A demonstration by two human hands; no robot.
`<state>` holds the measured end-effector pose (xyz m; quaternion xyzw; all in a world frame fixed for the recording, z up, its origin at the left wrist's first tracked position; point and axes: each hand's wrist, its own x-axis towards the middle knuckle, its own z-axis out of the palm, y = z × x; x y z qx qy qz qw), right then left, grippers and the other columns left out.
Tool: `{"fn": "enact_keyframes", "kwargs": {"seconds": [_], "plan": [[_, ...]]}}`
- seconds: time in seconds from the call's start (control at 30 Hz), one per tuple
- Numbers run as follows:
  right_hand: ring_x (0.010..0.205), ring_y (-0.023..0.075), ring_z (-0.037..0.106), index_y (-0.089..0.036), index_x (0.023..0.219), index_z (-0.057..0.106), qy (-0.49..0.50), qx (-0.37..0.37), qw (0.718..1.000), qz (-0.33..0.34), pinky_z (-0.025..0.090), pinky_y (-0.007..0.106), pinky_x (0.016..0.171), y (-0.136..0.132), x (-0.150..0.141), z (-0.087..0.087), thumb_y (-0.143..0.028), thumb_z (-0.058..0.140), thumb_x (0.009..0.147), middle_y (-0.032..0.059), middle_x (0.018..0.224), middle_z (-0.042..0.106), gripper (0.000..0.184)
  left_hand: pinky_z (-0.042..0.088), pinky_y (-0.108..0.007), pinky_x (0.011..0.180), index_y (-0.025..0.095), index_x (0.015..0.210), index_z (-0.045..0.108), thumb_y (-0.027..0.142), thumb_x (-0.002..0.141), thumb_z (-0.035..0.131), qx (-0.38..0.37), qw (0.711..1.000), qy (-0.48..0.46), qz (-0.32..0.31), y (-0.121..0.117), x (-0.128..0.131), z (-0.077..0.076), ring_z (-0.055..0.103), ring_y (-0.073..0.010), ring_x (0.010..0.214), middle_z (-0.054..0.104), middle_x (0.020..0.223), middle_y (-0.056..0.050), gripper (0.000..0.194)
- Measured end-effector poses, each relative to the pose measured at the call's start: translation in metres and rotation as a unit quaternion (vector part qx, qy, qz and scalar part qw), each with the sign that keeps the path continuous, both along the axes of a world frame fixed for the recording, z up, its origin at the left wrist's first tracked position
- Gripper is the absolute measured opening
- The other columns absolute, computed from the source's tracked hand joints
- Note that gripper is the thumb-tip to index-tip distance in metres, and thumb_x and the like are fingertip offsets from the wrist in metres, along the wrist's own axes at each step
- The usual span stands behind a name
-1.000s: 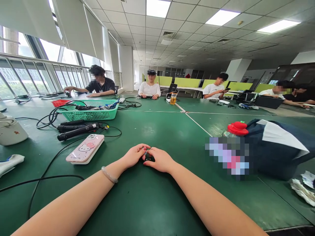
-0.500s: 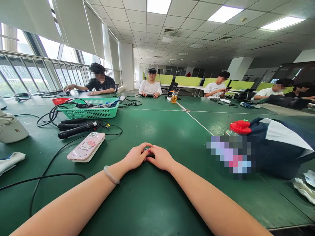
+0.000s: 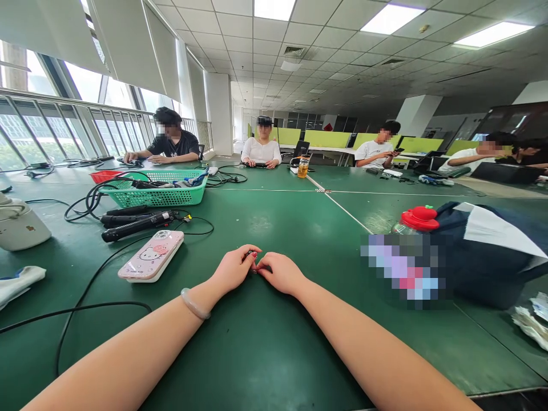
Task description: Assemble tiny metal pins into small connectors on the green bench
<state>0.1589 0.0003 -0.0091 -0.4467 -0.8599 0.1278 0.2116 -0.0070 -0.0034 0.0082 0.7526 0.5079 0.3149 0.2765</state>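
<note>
My left hand [image 3: 234, 269] rests low over the green table [image 3: 257, 354], its fingers curled and the thumb drawn in. A small dark thing [image 3: 251, 253] shows between its thumb and fingers, too little of it to name. My right hand [image 3: 282, 273] lies close beside it, fingers bent and bunched, its fingertips right by the left thumb. What those right fingertips hold, if anything, is hidden. Left of my left hand lies a phone in a pink cartoon case [image 3: 153, 257].
A green basket [image 3: 158, 197] holding cables stands behind black rod-shaped devices [image 3: 137, 225]. At right are a red-lidded bottle [image 3: 419, 218] and a dark blue bag [image 3: 483, 268]. A jar of amber drink [image 3: 302, 167] stands farther off. Several people sit around the table.
My hands have parted slightly at the fingertips; the dark thing now shows only by the left fingers. The person at far left has moved a hand over the table.
</note>
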Motion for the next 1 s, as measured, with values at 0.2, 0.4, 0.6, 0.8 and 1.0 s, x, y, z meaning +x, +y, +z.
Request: {"fn": "enact_keyframes", "kwargs": {"seconds": [0.2,0.4,0.6,0.8,1.0], "plan": [[0.079,0.0121,0.055,-0.022,0.088,0.065,0.007,0.003,1.000,0.011,0.041,0.024,0.072,-0.004,0.001,0.003,-0.029,0.049,0.086,0.0015,0.083,0.060,0.018,0.041,-0.024,0.059,0.023,0.099,0.059,0.038,0.082,0.034,-0.011,0.999,0.004,0.040,0.008,-0.004,-0.005,0.056,-0.0139,0.061,0.063,0.067,0.002,0.034],[0.078,0.0121,0.056,-0.022,0.088,0.064,-0.012,0.015,0.999,0.047,0.041,0.024,0.072,-0.005,-0.003,0.000,-0.026,0.058,0.081,0.0012,0.088,0.059,0.010,0.041,-0.025,0.062,0.022,0.088,0.056,0.035,0.083,0.032,-0.015,0.999,0.035,0.014,0.009,-0.003,-0.006,0.056,-0.0148,0.065,0.062,0.068,0.001,0.029],[0.077,0.0119,0.054,-0.021,0.082,0.064,-0.002,0.022,0.998,0.055,0.040,0.023,0.072,-0.001,-0.003,-0.004,-0.019,0.053,0.082,0.0007,0.081,0.058,0.011,0.040,-0.025,0.063,0.022,0.087,0.055,0.033,0.084,0.032,0.006,0.999,0.039,-0.001,0.005,-0.002,-0.003,0.056,-0.0146,0.066,0.063,0.070,0.002,0.026],[0.074,0.0117,0.053,-0.020,0.082,0.064,0.034,-0.003,0.999,0.003,0.042,0.024,0.070,-0.003,0.001,0.003,-0.025,0.057,0.081,0.0013,0.080,0.058,0.009,0.042,-0.026,0.068,0.022,0.091,0.056,0.035,0.084,0.033,0.010,1.000,0.020,0.014,0.007,-0.003,-0.005,0.058,-0.0153,0.071,0.065,0.080,0.000,0.027],[0.067,0.0106,0.055,-0.019,0.084,0.067,0.115,-0.108,0.985,-0.071,0.043,0.024,0.068,0.002,0.010,0.006,-0.019,0.052,0.080,0.0000,0.075,0.063,0.015,0.043,-0.027,0.067,0.023,0.104,0.054,0.035,0.085,0.032,0.002,0.999,-0.007,0.045,0.011,-0.006,-0.008,0.057,-0.0148,0.068,0.064,0.076,0.000,0.033]]}}
